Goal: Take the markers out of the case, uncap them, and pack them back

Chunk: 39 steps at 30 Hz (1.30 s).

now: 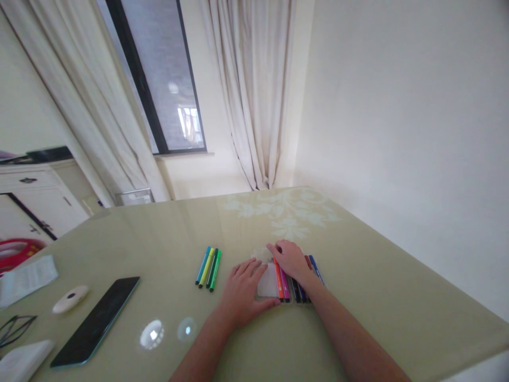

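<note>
A clear plastic marker case [268, 281] lies flat, its left part bare. Inside it, an orange marker [279, 281] and a magenta marker [285, 285] sit side by side, with several dark ones [296, 292] to their right. My left hand [243, 291] rests at the case's left side, fingers spread and thumb along the near edge by the orange marker's cap. Bent over the far ends of the markers is my right hand [292, 259], its fingers curled; what they grip is hidden. A blue marker [316, 269] and a reddish-brown marker [308, 262] show beyond my right wrist.
Several green, yellow and blue markers [209, 269] lie together left of my hands. Farther left are a dark phone or tablet [97, 321], a white oval object [70, 299], a tissue pack [27, 280] and glasses [16, 329]. A wall [397, 132] borders the table's right side.
</note>
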Available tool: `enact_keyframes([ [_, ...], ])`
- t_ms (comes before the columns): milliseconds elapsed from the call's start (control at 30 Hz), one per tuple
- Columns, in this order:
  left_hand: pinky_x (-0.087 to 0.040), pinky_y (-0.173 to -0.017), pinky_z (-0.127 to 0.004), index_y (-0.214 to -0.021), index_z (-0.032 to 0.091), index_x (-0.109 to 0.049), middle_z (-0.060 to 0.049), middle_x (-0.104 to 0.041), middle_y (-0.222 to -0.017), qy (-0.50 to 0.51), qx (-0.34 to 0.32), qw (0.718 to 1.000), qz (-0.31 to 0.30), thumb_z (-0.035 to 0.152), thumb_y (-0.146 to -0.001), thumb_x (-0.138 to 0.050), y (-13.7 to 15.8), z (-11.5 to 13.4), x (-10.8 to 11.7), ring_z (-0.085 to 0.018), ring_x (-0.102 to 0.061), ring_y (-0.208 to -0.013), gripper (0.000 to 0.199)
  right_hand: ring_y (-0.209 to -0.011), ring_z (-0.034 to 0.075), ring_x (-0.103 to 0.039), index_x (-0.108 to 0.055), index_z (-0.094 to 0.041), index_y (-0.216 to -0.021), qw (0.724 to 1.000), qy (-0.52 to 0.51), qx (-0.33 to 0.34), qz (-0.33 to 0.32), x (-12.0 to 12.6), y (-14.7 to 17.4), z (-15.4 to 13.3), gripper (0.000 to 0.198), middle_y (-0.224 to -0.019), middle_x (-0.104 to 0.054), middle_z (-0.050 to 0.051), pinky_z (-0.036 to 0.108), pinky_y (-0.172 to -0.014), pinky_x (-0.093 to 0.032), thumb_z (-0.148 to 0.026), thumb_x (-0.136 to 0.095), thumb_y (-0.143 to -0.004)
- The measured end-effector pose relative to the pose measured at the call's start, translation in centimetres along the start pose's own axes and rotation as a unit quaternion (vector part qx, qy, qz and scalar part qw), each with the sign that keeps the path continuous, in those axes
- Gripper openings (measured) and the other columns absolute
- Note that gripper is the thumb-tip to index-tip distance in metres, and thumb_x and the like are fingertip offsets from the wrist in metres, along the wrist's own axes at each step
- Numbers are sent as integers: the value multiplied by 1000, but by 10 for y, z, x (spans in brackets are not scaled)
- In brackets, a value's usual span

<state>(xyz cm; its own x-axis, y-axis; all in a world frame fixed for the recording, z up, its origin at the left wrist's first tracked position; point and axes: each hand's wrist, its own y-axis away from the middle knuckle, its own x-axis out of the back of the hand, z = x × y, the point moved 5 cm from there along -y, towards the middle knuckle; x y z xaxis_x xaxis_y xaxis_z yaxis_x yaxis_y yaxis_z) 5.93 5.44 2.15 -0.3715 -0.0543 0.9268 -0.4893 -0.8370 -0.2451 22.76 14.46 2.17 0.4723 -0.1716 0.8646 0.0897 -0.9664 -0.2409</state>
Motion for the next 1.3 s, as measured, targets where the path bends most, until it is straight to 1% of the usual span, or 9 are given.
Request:
enact_keyframes([
  [333,-34,-118,-55,-149,23,-52,-12,-53,-154,6,12,1000,-12,84,-83,-53,-1,1,-1,-35,-44,-144,90,-62,15,-48,-51,-20,-63,996,-85,-7,24,4,-2,2,46,-63,-57,0,28,-61,-29,-48,-51,-100],
  [567,-33,-120,-55,-150,22,-51,-12,-50,-156,20,26,999,-22,79,-86,-56,-1,-4,0,-34,-40,-148,86,-61,14,-45,-46,-21,-62,987,-155,53,-3,13,6,-20,47,-58,-49,-3,27,-60,-29,-51,-51,-97],
  [733,-32,-121,-56,-153,21,-46,-14,-47,-158,32,17,999,-19,80,-85,-57,-1,-7,-5,-35,-39,-148,91,-57,13,-40,-41,-22,-60,976,-192,38,92,36,7,-17,52,-55,-39,-5,28,-59,-28,-56,-45,-99],
  [833,-31,-121,-55,-157,17,-36,-16,-43,-161,46,9,999,15,77,-88,-55,-2,-7,-1,-35,-35,-150,94,-57,13,-40,-41,-22,-61,963,-230,11,138,45,9,-16,54,-55,-39,-5,27,-58,-30,-61,-44,-99],
  [900,-31,-121,-54,-158,16,-33,-17,-43,-160,48,5,997,62,71,-93,-52,-2,-6,5,-33,-34,-150,88,-55,13,-42,-42,-22,-62,957,-263,2,124,42,12,-22,54,-54,-41,-5,27,-55,-32,-62,-45,-99],
  [1000,-37,-116,-52,-156,18,-34,-17,-53,-150,29,12,993,116,56,-101,-50,-3,-3,10,-32,-46,-140,69,-49,13,-48,-50,-22,-67,939,-343,5,34,24,20,-42,51,-53,-48,-5,26,-51,-39,-63,-47,-98],
  [1133,-52,-98,-41,-157,20,-30,-15,-63,-131,20,59,994,91,24,-106,-34,-6,-9,1,-25,-64,-114,52,-58,16,-63,-58,-21,-78,896,-441,13,-55,7,26,-59,45,-66,-64,0,26,-53,-50,-62,-54,-95],
  [1233,-55,-90,-36,-158,18,-28,-15,-62,-128,-11,111,991,74,16,-105,-29,-6,-23,-1,-24,-66,-108,53,-66,17,-68,-62,-20,-91,880,-472,-18,-39,8,18,-46,44,-86,-71,5,27,-57,-54,-64,-55,-92],
  [1300,-55,-90,-38,-154,18,-35,-15,-62,-124,-68,149,983,79,13,-103,-30,-3,-35,4,-26,-66,-106,52,-67,17,-67,-63,-19,-93,897,-440,-43,5,16,10,-27,47,-92,-71,7,27,-57,-52,-65,-53,-92],
])
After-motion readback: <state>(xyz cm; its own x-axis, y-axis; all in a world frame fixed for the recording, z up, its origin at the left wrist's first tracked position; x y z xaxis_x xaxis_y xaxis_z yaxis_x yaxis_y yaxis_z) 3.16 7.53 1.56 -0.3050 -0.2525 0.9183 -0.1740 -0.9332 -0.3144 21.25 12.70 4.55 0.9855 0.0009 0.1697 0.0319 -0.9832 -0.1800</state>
